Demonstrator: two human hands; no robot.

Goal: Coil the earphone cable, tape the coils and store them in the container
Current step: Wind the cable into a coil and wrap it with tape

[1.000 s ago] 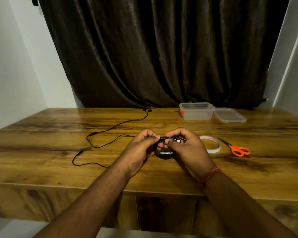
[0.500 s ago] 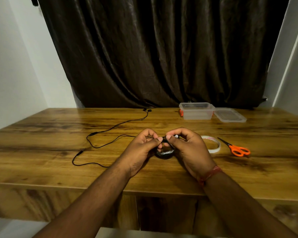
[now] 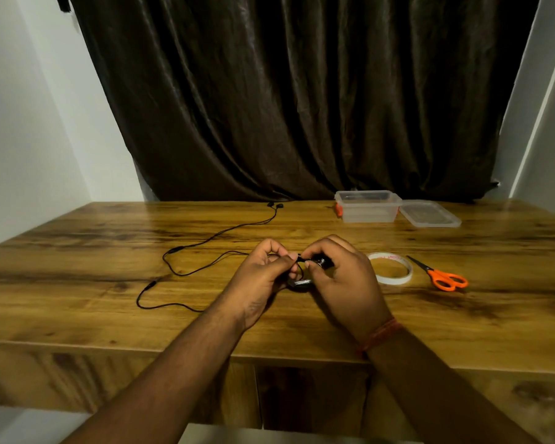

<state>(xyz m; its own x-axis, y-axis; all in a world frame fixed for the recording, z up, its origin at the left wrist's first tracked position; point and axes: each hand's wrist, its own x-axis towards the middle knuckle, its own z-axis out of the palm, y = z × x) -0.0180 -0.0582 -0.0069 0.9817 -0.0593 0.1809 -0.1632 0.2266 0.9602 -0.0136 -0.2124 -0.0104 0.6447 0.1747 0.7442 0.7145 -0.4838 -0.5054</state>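
Black earphone cable [image 3: 205,262] coil pinched between both hands

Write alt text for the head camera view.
Two bare hands, left hand and right hand, coil a thin black earphone cable over a wooden table. Nearby lie a white tape roll, orange-handled scissors and a clear plastic container.

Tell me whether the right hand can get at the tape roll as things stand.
Probably yes: the tape roll lies just beside the right hand with nothing between, but that hand is holding the coiled cable.
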